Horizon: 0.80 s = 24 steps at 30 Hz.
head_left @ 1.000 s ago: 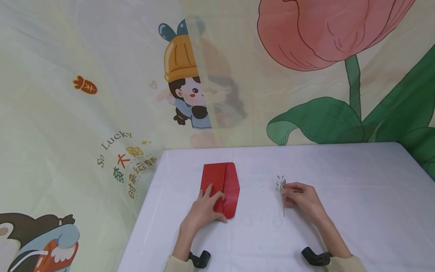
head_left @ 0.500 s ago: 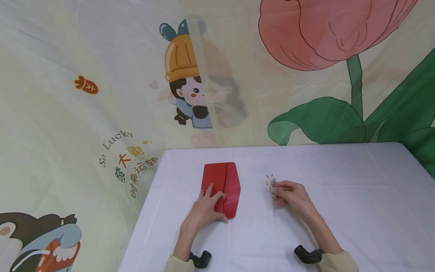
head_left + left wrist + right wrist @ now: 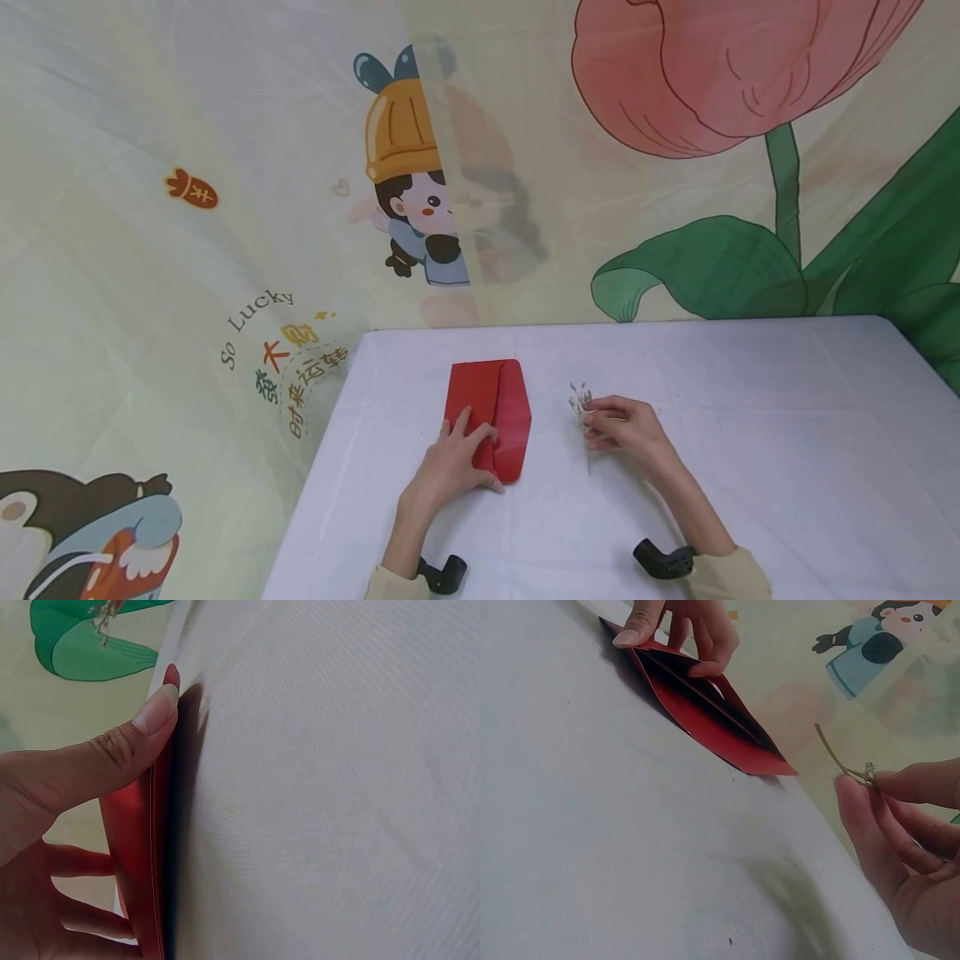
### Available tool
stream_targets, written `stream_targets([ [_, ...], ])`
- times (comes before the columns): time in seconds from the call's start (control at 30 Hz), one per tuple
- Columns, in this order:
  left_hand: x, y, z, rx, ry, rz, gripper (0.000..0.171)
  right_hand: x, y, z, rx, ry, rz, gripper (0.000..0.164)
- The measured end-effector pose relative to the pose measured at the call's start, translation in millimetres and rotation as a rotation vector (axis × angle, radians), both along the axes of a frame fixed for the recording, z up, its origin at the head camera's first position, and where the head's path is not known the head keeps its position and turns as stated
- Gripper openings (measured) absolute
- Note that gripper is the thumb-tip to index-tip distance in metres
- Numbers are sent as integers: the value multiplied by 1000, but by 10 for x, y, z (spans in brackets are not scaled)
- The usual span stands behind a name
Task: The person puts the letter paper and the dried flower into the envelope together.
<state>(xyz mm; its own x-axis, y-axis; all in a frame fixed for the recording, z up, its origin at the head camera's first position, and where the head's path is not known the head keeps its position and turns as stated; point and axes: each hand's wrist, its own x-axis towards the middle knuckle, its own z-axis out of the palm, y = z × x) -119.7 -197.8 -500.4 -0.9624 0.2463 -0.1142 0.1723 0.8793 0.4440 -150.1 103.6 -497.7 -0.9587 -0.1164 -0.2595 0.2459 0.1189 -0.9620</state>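
Observation:
A red paper envelope (image 3: 472, 382) lies on the white-covered table, its flap (image 3: 513, 400) unfolded to the right. My left hand (image 3: 446, 467) holds it at the near end, the thumb at the edge and the index finger bent at the mouth. In the right wrist view the envelope's mouth (image 3: 701, 735) gapes. My right hand (image 3: 633, 432) pinches a small dried flower sprig (image 3: 579, 400) between thumb and fingers, right of the envelope and apart from it. The sprig's thin stem (image 3: 827, 746) sticks out past the fingertips; its head is mostly hidden in that view.
The white table (image 3: 787, 433) stretches away to the right, with tiny dark crumbs on its cloth. Behind it hangs a printed curtain (image 3: 525, 100) with a tulip and cartoon figures. A black camera mount sits on each wrist.
My right hand has carried the sprig leftward across the table, closer to the envelope. The left hand and the envelope have stayed where they were.

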Motion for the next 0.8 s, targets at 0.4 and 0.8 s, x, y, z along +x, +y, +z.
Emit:
stream_targets([
  [0.4,9,12,5,7,0,2,67,-12,-190,-20,-35,-5,17,33],
  [0.8,4,3,6,-1,7,4,67,-50,-381,-72,-79,9,42,28],
])
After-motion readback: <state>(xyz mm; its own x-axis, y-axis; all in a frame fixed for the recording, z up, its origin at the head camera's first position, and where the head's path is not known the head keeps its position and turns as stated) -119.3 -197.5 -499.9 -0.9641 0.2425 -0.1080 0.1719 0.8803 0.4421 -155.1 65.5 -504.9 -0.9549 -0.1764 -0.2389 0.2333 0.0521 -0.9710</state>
